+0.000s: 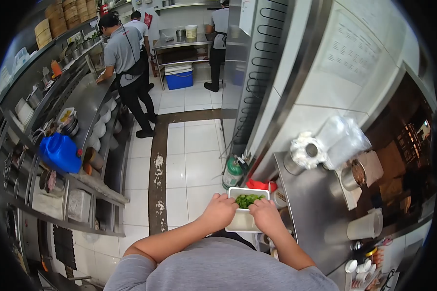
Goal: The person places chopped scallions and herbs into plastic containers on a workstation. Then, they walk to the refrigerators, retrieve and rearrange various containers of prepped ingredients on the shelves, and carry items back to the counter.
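White tray (243, 224) of greens (248, 200) | beside steel counter (310, 194) | left hand (221, 209), right hand (267, 213) gripping opposite sides | step: holding, fingers near greens | handling likely calls for level support

We count three co-workers (126, 56) between ten and twelve o'clock, one blue cooler (178, 78) at eleven, one blue jug (59, 151) at nine, and one clear pitcher (364, 226) at four. Near six, we count one white tub (242, 223), one left hand (219, 212) and one right hand (266, 214).
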`<state>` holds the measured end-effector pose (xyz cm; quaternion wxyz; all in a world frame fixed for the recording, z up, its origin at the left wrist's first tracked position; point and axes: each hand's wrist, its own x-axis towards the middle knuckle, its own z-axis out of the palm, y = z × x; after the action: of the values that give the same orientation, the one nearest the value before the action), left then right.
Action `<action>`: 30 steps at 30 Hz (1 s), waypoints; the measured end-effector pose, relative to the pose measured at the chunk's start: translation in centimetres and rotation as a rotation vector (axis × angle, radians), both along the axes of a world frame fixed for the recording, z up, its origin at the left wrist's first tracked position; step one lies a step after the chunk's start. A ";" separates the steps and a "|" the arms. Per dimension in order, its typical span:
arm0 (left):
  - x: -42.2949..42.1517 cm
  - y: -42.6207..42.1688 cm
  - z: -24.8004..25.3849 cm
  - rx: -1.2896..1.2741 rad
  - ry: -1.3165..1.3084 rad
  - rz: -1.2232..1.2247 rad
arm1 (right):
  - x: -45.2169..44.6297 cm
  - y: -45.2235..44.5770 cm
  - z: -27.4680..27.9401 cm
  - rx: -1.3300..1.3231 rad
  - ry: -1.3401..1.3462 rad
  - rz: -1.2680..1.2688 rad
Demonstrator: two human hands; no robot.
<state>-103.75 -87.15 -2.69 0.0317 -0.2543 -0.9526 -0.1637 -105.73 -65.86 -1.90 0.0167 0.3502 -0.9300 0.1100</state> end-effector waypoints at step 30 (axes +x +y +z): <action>-75.4 -48.0 -1.8 0.349 -0.023 0.247 | -79.0 -45.4 -3.1 -0.321 0.011 -0.099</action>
<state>-179.17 -135.15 -4.48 0.0842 -0.1245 -0.9341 -0.3237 -184.69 -111.27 -5.05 0.0831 0.2972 -0.9166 0.2541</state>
